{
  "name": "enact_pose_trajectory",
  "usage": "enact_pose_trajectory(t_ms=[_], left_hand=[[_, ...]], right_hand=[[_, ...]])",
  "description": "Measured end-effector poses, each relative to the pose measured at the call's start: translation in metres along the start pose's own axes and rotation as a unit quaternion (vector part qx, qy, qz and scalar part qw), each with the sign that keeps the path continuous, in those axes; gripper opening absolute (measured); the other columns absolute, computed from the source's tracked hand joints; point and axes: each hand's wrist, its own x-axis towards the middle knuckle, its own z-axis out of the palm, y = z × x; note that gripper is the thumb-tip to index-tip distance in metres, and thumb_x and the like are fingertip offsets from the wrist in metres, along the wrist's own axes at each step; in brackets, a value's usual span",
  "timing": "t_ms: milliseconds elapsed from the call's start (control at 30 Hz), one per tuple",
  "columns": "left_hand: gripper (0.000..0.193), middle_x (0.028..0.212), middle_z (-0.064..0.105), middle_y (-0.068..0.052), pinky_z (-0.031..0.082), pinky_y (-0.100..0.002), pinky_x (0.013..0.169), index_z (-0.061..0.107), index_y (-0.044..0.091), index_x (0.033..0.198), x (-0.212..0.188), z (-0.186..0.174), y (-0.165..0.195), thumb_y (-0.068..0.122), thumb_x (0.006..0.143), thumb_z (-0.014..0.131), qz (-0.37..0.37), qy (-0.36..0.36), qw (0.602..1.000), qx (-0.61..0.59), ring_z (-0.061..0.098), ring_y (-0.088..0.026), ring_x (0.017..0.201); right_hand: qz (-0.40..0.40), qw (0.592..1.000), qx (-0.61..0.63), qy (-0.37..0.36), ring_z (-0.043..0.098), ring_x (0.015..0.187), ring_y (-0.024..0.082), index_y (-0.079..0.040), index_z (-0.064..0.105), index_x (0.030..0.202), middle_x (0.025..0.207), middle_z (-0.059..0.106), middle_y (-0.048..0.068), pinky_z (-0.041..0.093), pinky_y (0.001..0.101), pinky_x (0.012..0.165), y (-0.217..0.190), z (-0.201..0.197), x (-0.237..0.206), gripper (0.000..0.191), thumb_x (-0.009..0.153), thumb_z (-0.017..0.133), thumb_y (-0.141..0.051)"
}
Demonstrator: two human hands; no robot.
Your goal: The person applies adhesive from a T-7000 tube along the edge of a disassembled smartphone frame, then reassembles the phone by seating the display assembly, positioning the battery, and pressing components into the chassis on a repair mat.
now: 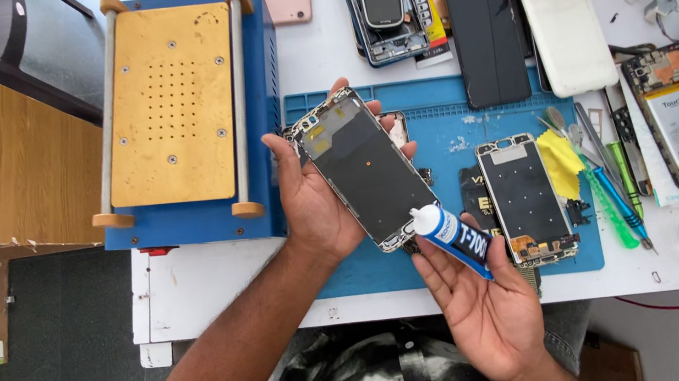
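A: Head view, looking down: the left hand (314, 193) cradles a phone frame (361, 170) above the blue mat (439, 122), fingers wrapped round its edges.

B: And the right hand (482, 300)?

A: Palm up, fingers loosely curled under a glue tube (452, 237), its white nozzle touching the frame's lower corner.

B: Any glue down yet?

A: I can't see a bead on the rim, so gluing looks barely begun. A second frame (526, 198) lies on the mat just beside, untouched, tweezers (614, 193) near it.
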Motion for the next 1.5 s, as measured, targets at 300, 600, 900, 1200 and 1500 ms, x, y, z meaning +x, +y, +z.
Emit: enact_pose_trajectory(t_ms=[300, 600, 900, 1200, 1500], left_hand=[[0.106, 0.170, 0.035, -0.015, 0.027, -0.058, 0.129, 0.026, 0.018, 0.168, 0.034, 0.075, 0.089, 0.090, 0.090, 0.022, -0.080, -0.025, 0.996, -0.033, 0.036, -0.032, 0.155], [0.115, 0.168, 0.034, -0.023, 0.025, -0.076, 0.124, 0.027, 0.014, 0.169, -0.065, 0.133, 0.229, 0.095, 0.087, 0.021, -0.163, -0.095, 0.979, -0.072, 0.036, -0.044, 0.154], [0.103, 0.164, 0.034, -0.024, 0.026, -0.079, 0.123, 0.034, 0.015, 0.161, -0.155, 0.249, 0.492, 0.092, 0.092, 0.026, -0.217, -0.040, 0.970, -0.098, 0.038, -0.046, 0.153], [0.078, 0.167, 0.029, -0.019, 0.034, -0.066, 0.121, 0.017, 0.018, 0.166, -0.253, 0.246, 0.498, 0.062, 0.103, 0.025, -0.292, -0.054, 0.953, 0.062, 0.033, -0.046, 0.153], [0.086, 0.163, 0.039, -0.023, 0.045, -0.060, 0.116, 0.029, 0.008, 0.164, -0.326, 0.146, 0.512, 0.070, 0.105, 0.017, -0.223, -0.079, 0.970, 0.064, 0.044, -0.038, 0.147]], right_hand=[[-0.091, 0.994, 0.002, -0.058, 0.037, 0.154, 0.041, 0.008, 0.042, 0.158, 0.159, 0.044, 0.032, 0.028, 0.0555, 0.130, -0.009, 0.104, 0.067, 0.056, 0.117, 0.045, -0.029], [-0.134, 0.985, 0.029, -0.102, 0.040, 0.155, 0.042, 0.009, 0.043, 0.155, 0.160, 0.047, 0.031, 0.030, 0.0627, 0.128, 0.114, 0.193, 0.048, 0.055, 0.116, 0.045, -0.030], [-0.171, 0.978, 0.063, -0.099, 0.039, 0.155, 0.042, 0.011, 0.048, 0.148, 0.158, 0.049, 0.029, 0.027, 0.0699, 0.126, 0.382, 0.376, 0.028, 0.056, 0.116, 0.042, -0.035], [-0.173, 0.977, 0.009, -0.128, 0.038, 0.155, 0.040, -0.002, 0.053, 0.146, 0.154, 0.053, 0.026, 0.026, 0.0723, 0.125, 0.451, 0.347, -0.003, 0.049, 0.113, 0.041, -0.036], [-0.197, 0.964, -0.123, -0.129, 0.058, 0.139, 0.040, 0.001, 0.050, 0.154, 0.147, 0.059, 0.026, 0.045, 0.0520, 0.122, 0.509, 0.235, -0.061, 0.051, 0.121, 0.050, -0.037]])
